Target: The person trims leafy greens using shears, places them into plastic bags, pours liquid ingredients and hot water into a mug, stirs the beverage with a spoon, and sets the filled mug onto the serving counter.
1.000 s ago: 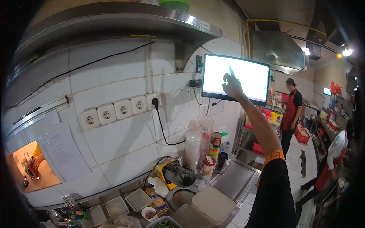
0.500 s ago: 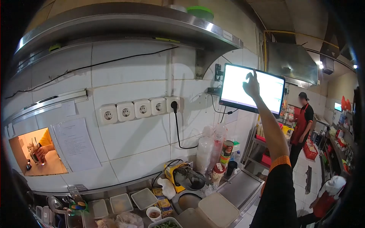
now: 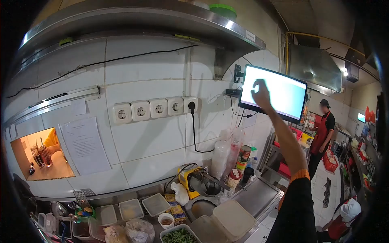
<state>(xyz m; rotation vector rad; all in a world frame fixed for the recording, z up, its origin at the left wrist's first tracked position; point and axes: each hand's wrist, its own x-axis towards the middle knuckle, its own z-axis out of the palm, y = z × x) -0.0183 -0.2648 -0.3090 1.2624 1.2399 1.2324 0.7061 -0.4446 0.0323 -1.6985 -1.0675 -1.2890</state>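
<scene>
In front of one screen point(image 3: 285, 94), one right hand point(image 3: 261, 95), thumb and fingers apart; five wall sockets point(image 3: 140, 110), one plug point(image 3: 191, 105).

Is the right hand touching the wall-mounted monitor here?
Cannot tell. In the head view, the right hand overlaps the lit wall-mounted monitor, but this single angle shows neither fingertip contact nor a gap plainly.

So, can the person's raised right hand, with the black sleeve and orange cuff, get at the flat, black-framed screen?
Very likely yes: the right hand is raised in front of the screen, and nothing visible blocks the way. Whether it is touching, I can't tell.
</scene>
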